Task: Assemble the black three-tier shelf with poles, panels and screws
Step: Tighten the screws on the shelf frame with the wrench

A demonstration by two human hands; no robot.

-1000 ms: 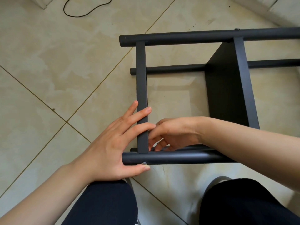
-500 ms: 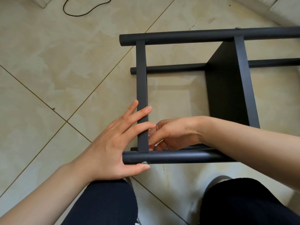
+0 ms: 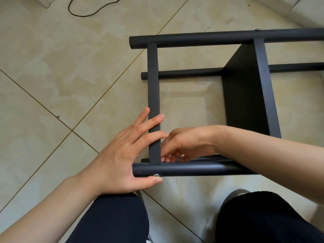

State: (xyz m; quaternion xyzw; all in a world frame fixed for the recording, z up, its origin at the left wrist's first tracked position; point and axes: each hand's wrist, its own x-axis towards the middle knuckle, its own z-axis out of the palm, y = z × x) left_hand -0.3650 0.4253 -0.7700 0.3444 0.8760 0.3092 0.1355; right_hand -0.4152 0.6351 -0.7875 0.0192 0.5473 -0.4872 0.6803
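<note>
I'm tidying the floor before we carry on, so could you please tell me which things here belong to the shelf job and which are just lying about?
Job:
near pole
end panel
second panel
far pole
screw
left hand, bracing the end panel
right hand, fingers behind the joint

Lying about:
black cable

R hand [image 3: 188, 143] fingertips hidden behind panel [image 3: 154, 102].

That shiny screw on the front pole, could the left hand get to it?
Probably yes. The left hand rests open against the end panel, and its thumb already lies right beside the screw on the near pole, with nothing between them.
</note>
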